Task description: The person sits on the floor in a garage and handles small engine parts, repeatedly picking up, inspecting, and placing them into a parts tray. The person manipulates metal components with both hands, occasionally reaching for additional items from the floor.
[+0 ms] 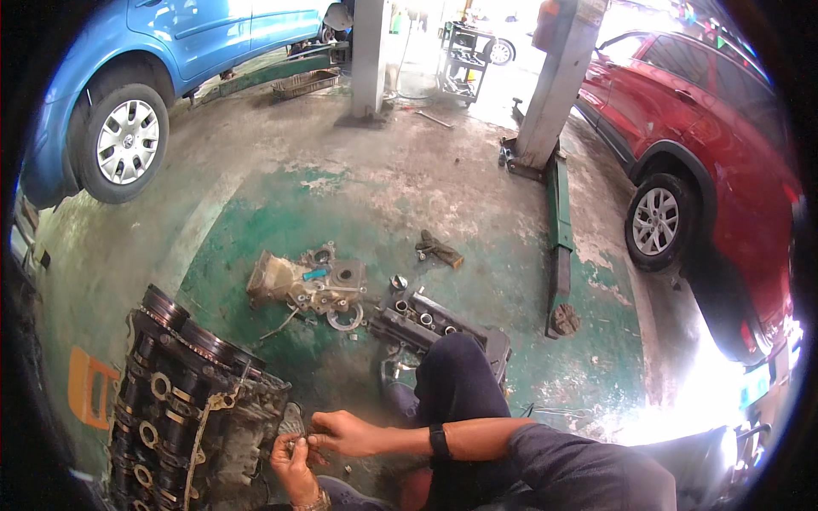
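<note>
Low in the head view, my left hand (pixel 294 471) and my right hand (pixel 342 434) meet beside a large engine block (pixel 243 434). The fingers of both hands are pinched together, closed on something too small and hidden to name. A grey ribbed metal piece (pixel 292 417) shows just beyond the fingertips, against the engine's right side. Whether it is held or belongs to the engine I cannot tell. The engine lies to the left of my hands, its row of caps and a round toothed ring (pixel 213 345) showing.
Past my knee lie a dark engine cover (pixel 477 341) and a cast metal housing (pixel 328 285) with a teal object (pixel 314 274) on it. Dirty gloves (pixel 440 249) rest farther off. A green lift arm (pixel 559 221), blue car (pixel 200 38), red car (pixel 724 111) and tool trolley (pixel 466 61) stand around.
</note>
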A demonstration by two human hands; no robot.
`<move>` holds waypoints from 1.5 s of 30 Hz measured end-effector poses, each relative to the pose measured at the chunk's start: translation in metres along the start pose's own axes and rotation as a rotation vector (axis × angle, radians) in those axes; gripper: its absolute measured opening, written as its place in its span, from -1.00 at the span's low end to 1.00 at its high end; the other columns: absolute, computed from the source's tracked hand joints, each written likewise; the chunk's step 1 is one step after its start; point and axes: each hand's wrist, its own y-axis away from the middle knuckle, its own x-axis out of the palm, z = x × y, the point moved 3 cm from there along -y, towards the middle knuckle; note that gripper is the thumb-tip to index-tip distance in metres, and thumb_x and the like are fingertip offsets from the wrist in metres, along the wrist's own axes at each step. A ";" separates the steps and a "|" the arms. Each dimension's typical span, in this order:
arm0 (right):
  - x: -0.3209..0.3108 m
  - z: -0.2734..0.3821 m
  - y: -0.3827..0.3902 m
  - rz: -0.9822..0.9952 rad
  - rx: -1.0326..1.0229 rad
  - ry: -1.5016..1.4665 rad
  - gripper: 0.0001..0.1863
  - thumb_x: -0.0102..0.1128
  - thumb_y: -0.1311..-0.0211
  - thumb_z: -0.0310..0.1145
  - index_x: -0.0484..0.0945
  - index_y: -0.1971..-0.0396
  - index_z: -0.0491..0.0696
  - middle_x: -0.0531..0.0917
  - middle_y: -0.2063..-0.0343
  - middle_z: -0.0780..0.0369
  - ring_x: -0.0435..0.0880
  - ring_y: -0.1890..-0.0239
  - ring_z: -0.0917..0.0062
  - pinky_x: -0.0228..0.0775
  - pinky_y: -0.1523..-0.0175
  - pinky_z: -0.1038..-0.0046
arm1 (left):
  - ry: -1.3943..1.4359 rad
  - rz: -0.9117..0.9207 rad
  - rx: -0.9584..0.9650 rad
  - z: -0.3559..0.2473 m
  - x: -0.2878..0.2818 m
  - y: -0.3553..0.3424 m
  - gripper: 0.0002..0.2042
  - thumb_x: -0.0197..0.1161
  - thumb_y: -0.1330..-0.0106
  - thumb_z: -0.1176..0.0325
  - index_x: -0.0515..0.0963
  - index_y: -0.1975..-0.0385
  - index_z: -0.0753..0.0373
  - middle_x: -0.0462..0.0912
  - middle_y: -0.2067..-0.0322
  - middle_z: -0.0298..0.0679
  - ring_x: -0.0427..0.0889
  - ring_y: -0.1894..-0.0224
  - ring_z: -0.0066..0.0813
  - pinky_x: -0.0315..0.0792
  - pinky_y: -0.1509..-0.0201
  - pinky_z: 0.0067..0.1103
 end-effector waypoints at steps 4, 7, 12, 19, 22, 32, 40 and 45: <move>-0.001 -0.003 0.001 0.106 0.101 -0.067 -0.55 -0.08 -0.34 -0.10 0.46 0.47 -0.23 0.51 0.60 0.00 0.49 0.55 0.27 0.33 0.36 0.25 | -0.036 0.073 0.001 0.001 -0.002 0.000 -0.92 0.09 -0.21 0.52 0.43 0.32 0.30 0.51 0.53 -0.24 0.45 0.68 -0.50 0.38 0.69 -0.55; -0.001 -0.010 0.001 0.247 0.338 -0.208 -0.55 -0.09 -0.35 -0.10 0.46 0.47 -0.23 0.51 0.61 0.01 0.48 0.57 0.27 0.32 0.38 0.24 | -0.029 0.126 0.002 0.004 -0.003 0.000 -0.92 0.09 -0.20 0.53 0.44 0.33 0.30 0.51 0.53 -0.24 0.46 0.68 -0.49 0.39 0.69 -0.54; 0.002 -0.014 0.000 0.215 0.356 -0.186 -0.58 -0.06 -0.32 -0.12 0.45 0.47 -0.23 0.52 0.61 -0.01 0.49 0.57 0.16 0.31 0.41 0.23 | -0.016 0.132 -0.010 0.008 -0.004 -0.003 -0.92 0.10 -0.20 0.53 0.44 0.32 0.30 0.52 0.53 -0.24 0.46 0.67 -0.50 0.41 0.70 -0.55; 0.000 -0.007 -0.001 0.018 0.038 0.045 -0.61 -0.02 -0.30 -0.14 0.44 0.45 -0.23 0.52 0.58 -0.06 0.54 0.47 0.06 0.33 0.37 0.20 | -0.001 0.043 -0.023 0.008 -0.005 -0.005 -0.91 0.10 -0.20 0.53 0.45 0.31 0.29 0.53 0.47 -0.26 0.49 0.61 -0.52 0.43 0.69 -0.58; 0.000 -0.007 -0.002 0.091 0.158 -0.062 -0.59 -0.05 -0.32 -0.14 0.48 0.45 -0.24 0.52 0.60 -0.04 0.54 0.51 0.16 0.32 0.37 0.22 | -0.041 0.060 0.003 0.006 -0.002 -0.002 -0.92 0.11 -0.21 0.52 0.46 0.32 0.29 0.52 0.48 -0.29 0.50 0.58 -0.54 0.42 0.67 -0.59; -0.003 -0.005 -0.004 0.015 0.100 0.024 -0.60 -0.03 -0.31 -0.14 0.44 0.45 -0.24 0.53 0.58 -0.03 0.56 0.48 0.13 0.34 0.36 0.23 | 0.011 0.121 -0.058 -0.013 0.009 0.004 -0.92 0.11 -0.21 0.51 0.47 0.32 0.29 0.52 0.47 -0.31 0.47 0.56 -0.57 0.41 0.56 -0.61; -0.002 -0.011 -0.004 0.165 0.264 -0.068 -0.61 -0.04 -0.31 -0.15 0.44 0.41 -0.24 0.53 0.59 -0.02 0.57 0.49 0.17 0.34 0.36 0.23 | -0.015 0.077 -0.010 -0.010 0.012 0.003 -0.93 0.09 -0.23 0.54 0.44 0.32 0.38 0.51 0.62 -0.22 0.48 0.70 -0.52 0.44 0.64 -0.58; -0.005 -0.005 -0.003 0.121 0.269 -0.090 -0.64 -0.03 -0.31 -0.18 0.43 0.33 -0.26 0.56 0.54 0.01 0.57 0.46 0.25 0.35 0.32 0.26 | -0.035 0.051 -0.024 -0.008 0.009 0.002 -0.94 0.09 -0.23 0.55 0.44 0.34 0.38 0.51 0.62 -0.23 0.48 0.70 -0.54 0.44 0.65 -0.58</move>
